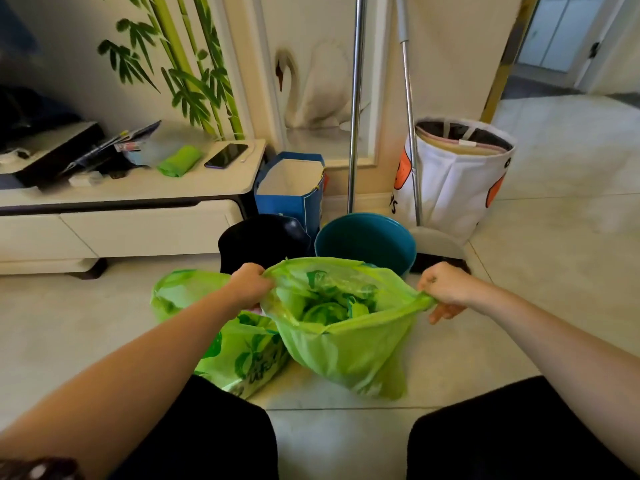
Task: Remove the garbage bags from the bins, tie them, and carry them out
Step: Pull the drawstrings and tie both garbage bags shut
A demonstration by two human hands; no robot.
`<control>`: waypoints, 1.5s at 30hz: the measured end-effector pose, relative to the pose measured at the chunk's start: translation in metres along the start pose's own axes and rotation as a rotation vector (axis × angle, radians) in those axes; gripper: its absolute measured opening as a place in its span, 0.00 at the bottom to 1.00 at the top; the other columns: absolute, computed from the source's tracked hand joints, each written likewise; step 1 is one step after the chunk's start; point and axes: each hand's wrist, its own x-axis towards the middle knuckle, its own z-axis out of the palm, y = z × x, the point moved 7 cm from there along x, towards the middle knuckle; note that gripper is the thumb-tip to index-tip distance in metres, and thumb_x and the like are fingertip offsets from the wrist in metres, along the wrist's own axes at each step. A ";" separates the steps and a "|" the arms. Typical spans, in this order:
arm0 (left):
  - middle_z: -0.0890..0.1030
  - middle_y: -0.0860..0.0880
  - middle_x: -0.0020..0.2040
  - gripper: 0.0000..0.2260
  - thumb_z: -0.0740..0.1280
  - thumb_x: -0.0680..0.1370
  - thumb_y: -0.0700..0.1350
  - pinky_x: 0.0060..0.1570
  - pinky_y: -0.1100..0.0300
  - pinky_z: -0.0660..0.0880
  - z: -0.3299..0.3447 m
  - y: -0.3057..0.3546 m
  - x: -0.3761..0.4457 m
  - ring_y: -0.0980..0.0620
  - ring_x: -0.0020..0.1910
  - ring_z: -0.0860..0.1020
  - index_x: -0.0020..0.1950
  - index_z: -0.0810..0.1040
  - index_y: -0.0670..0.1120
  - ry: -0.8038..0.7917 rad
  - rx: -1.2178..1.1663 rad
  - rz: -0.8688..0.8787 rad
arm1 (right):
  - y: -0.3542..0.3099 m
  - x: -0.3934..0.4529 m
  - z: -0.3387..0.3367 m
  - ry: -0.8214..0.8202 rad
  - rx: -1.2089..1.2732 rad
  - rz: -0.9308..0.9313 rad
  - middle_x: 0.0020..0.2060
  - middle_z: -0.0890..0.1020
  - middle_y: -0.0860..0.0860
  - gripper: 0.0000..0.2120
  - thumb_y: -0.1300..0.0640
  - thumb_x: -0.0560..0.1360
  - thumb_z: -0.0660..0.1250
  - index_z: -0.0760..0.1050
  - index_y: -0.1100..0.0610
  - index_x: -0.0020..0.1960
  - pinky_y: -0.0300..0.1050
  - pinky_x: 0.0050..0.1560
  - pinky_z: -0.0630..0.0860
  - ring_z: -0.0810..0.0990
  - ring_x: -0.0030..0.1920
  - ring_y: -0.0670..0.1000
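A green garbage bag (346,348) sits on the tiled floor in front of my knees, its mouth stretched wide with crumpled green waste inside. My left hand (250,283) grips the left side of the bag's rim. My right hand (445,289) grips the right corner of the rim, pulled to a point. A second green printed bag (239,358) lies on the floor to the left, partly behind my left forearm. A teal bin (365,242) stands just behind the bag, with no liner in view. A black bin (263,240) stands to its left.
A low white TV cabinet (131,216) at left carries a phone (227,155) and a folded green bag (180,161). A blue paper bag (294,188), two mop poles (355,109) and a white fabric basket (457,174) line the wall. A doorway opens far right.
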 end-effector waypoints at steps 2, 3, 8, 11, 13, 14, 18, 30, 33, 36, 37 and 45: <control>0.76 0.40 0.35 0.02 0.63 0.77 0.35 0.19 0.60 0.75 0.001 -0.004 0.005 0.51 0.20 0.78 0.44 0.72 0.38 -0.057 -0.132 -0.030 | 0.001 0.008 0.004 0.019 -0.065 -0.002 0.40 0.82 0.55 0.05 0.62 0.75 0.59 0.73 0.55 0.47 0.43 0.28 0.78 0.86 0.33 0.57; 0.77 0.41 0.37 0.01 0.64 0.77 0.36 0.21 0.61 0.76 0.001 -0.002 0.005 0.52 0.21 0.79 0.48 0.73 0.38 -0.097 -0.214 -0.036 | -0.001 0.011 0.006 0.028 -0.116 -0.019 0.40 0.82 0.55 0.05 0.60 0.73 0.62 0.73 0.54 0.47 0.44 0.30 0.79 0.85 0.33 0.55; 0.76 0.40 0.55 0.22 0.70 0.74 0.36 0.44 0.54 0.82 -0.015 0.012 0.000 0.43 0.44 0.81 0.65 0.68 0.45 -0.086 -0.447 0.019 | -0.025 0.023 0.001 0.109 -0.234 -0.151 0.46 0.83 0.52 0.05 0.57 0.69 0.67 0.80 0.51 0.44 0.45 0.47 0.77 0.80 0.49 0.53; 0.72 0.45 0.60 0.28 0.74 0.71 0.36 0.50 0.52 0.80 -0.020 0.022 -0.006 0.44 0.53 0.80 0.68 0.68 0.47 -0.045 -0.342 0.165 | -0.043 0.030 -0.004 0.133 -0.133 -0.183 0.47 0.84 0.53 0.06 0.60 0.69 0.65 0.80 0.53 0.43 0.47 0.51 0.76 0.80 0.50 0.54; 0.71 0.48 0.63 0.27 0.75 0.70 0.37 0.50 0.52 0.80 -0.017 0.029 -0.010 0.47 0.54 0.81 0.66 0.72 0.50 -0.054 -0.256 0.267 | -0.050 0.039 -0.002 0.137 -0.118 -0.194 0.48 0.84 0.56 0.08 0.59 0.71 0.65 0.81 0.59 0.46 0.49 0.53 0.76 0.80 0.52 0.56; 0.71 0.50 0.64 0.26 0.76 0.69 0.38 0.50 0.53 0.80 -0.015 0.033 -0.012 0.49 0.55 0.81 0.64 0.73 0.52 -0.058 -0.176 0.326 | -0.054 0.043 0.000 0.143 -0.141 -0.208 0.49 0.84 0.59 0.11 0.58 0.71 0.64 0.81 0.62 0.48 0.51 0.53 0.76 0.80 0.52 0.58; 0.69 0.52 0.65 0.24 0.78 0.66 0.45 0.62 0.55 0.73 0.010 0.040 -0.026 0.52 0.64 0.70 0.59 0.76 0.56 -0.117 0.261 0.572 | -0.063 0.059 0.016 0.127 -0.311 -0.256 0.27 0.72 0.60 0.12 0.54 0.71 0.62 0.70 0.61 0.33 0.49 0.33 0.68 0.72 0.31 0.60; 0.66 0.53 0.71 0.33 0.73 0.70 0.52 0.70 0.44 0.54 0.067 0.008 -0.029 0.48 0.73 0.57 0.72 0.64 0.56 -0.287 1.190 0.737 | -0.091 0.097 0.049 0.070 -0.558 -0.276 0.53 0.76 0.57 0.13 0.51 0.76 0.62 0.71 0.58 0.55 0.53 0.50 0.75 0.75 0.53 0.60; 0.75 0.53 0.62 0.20 0.70 0.74 0.50 0.65 0.51 0.66 0.069 0.011 -0.025 0.51 0.65 0.70 0.65 0.71 0.53 -0.282 1.059 0.785 | -0.103 0.101 0.052 0.116 -0.659 -0.289 0.54 0.75 0.57 0.05 0.56 0.77 0.61 0.68 0.57 0.48 0.53 0.46 0.68 0.73 0.54 0.60; 0.80 0.52 0.58 0.12 0.67 0.76 0.47 0.57 0.51 0.75 0.061 0.011 -0.016 0.51 0.58 0.77 0.59 0.75 0.51 -0.330 0.820 0.683 | -0.102 0.110 0.060 0.028 -0.570 -0.224 0.49 0.76 0.56 0.09 0.54 0.77 0.61 0.70 0.60 0.51 0.51 0.43 0.70 0.74 0.49 0.58; 0.80 0.51 0.57 0.11 0.67 0.77 0.47 0.56 0.51 0.75 0.058 0.012 -0.014 0.51 0.57 0.78 0.58 0.75 0.51 -0.319 0.774 0.668 | -0.100 0.113 0.064 -0.031 -0.486 -0.203 0.47 0.77 0.55 0.13 0.52 0.77 0.62 0.71 0.62 0.55 0.50 0.42 0.72 0.75 0.48 0.58; 0.83 0.52 0.47 0.04 0.68 0.77 0.46 0.51 0.61 0.74 0.030 0.025 -0.013 0.58 0.47 0.77 0.50 0.79 0.47 -0.176 0.523 0.700 | -0.104 0.124 0.054 0.057 -0.157 -0.280 0.42 0.80 0.54 0.12 0.54 0.74 0.68 0.80 0.61 0.53 0.44 0.41 0.71 0.78 0.45 0.54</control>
